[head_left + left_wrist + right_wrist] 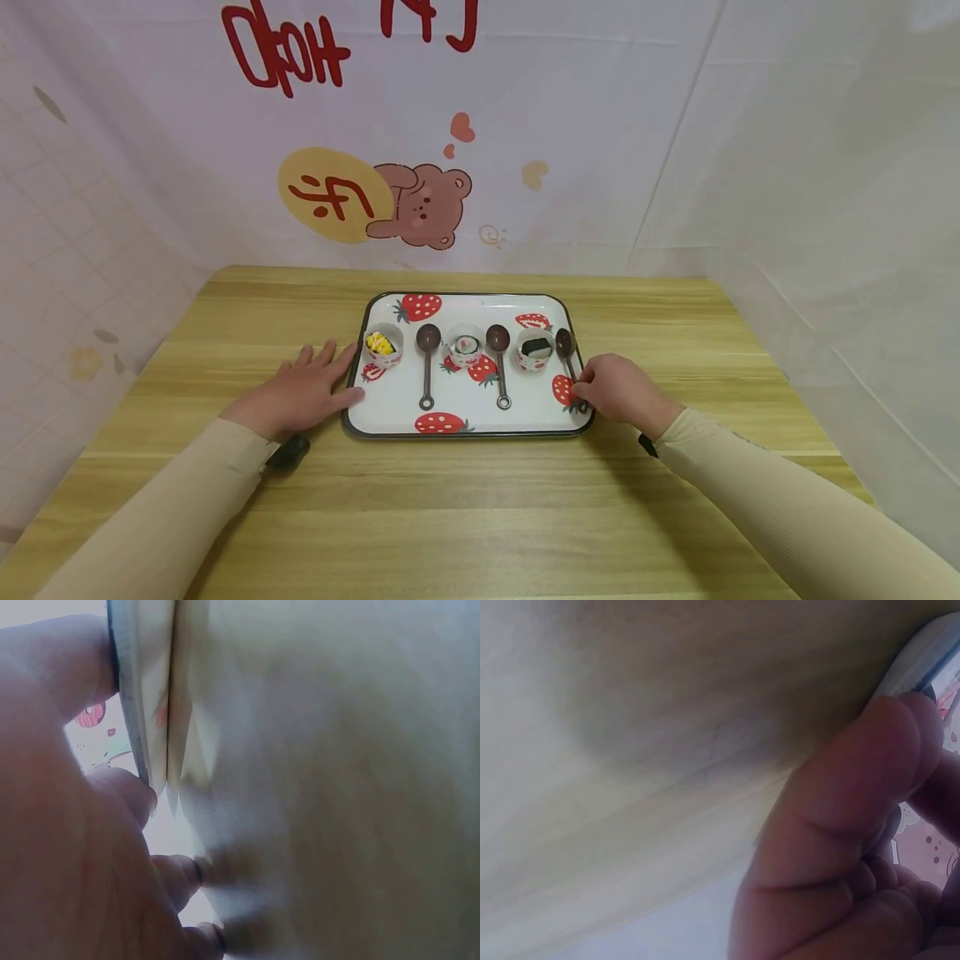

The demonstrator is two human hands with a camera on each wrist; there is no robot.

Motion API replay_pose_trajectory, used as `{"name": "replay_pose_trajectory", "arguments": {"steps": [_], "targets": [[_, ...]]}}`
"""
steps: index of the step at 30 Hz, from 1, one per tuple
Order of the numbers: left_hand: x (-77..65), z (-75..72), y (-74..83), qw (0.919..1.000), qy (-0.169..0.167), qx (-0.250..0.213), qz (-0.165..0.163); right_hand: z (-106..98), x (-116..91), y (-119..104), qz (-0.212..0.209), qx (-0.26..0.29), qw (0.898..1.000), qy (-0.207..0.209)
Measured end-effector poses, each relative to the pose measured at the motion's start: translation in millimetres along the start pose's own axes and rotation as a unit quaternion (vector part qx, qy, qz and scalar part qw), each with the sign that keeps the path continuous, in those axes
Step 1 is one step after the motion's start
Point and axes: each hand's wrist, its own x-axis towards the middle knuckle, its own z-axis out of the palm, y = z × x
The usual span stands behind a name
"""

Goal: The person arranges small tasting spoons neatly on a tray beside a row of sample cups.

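A white strawberry-print tray (390,417) with a dark rim lies on the wooden table. My left hand (292,396) rests at its left edge, fingers spread, with the thumb and index finger touching the rim. At the right side, my right hand (618,390) pinches the handle of a brown spoon (565,343) that lies along the tray's right edge. Two more brown spoons (428,337) (498,337) lie with handles toward me. Between the spoons stand paper cups holding a yellow-topped piece (380,343), a sushi roll (467,344) and a black-and-white rice piece (536,347).
The wooden table (465,517) extends around the tray on all sides. A white cloth backdrop (585,100) with a bear print (427,208) and red lettering hangs behind it. Pale cloth walls (840,192) flank the table at left and right.
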Motion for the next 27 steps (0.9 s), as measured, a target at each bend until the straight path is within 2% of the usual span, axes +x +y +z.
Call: {"name": "replay_pose_trajectory", "arguments": {"steps": [6, 20, 27], "targets": [[-2.3, -1.3, 2.2, 0.9999, 0.006, 0.004, 0.007, 0.9, 0.5, 1.5, 0.005, 0.005, 1.0, -0.003], [-1.0, 0.6, 1.4, 1.0, 0.001, -0.002, 0.002, 1.9, 1.1, 3.5, -0.008, -0.004, 1.0, -0.001], [-0.4, -1.4, 0.5, 1.0, -0.003, -0.002, -0.001, -0.7, 0.8, 5.2, -0.004, 0.008, 1.0, 0.0]]}}
